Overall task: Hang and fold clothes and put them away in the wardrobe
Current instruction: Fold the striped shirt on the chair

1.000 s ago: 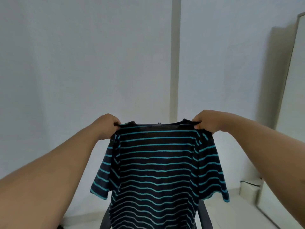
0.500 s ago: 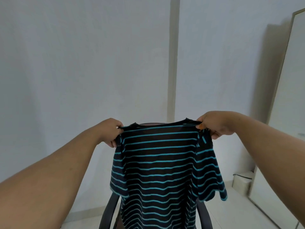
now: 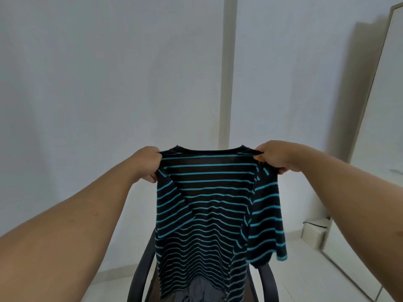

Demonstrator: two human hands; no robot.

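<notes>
Hands, left hand (image 3: 147, 163) and right hand (image 3: 274, 158), pinch both shoulders of 1 striped shirt (image 3: 209, 205) at frame centre, above a dark chair (image 3: 141, 271).

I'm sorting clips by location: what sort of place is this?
Probably a bedroom or a plain room at home: bare white walls, a dark chair holding clothes, and a tall leaning mirror or panel, with a striped shirt held up.
</notes>
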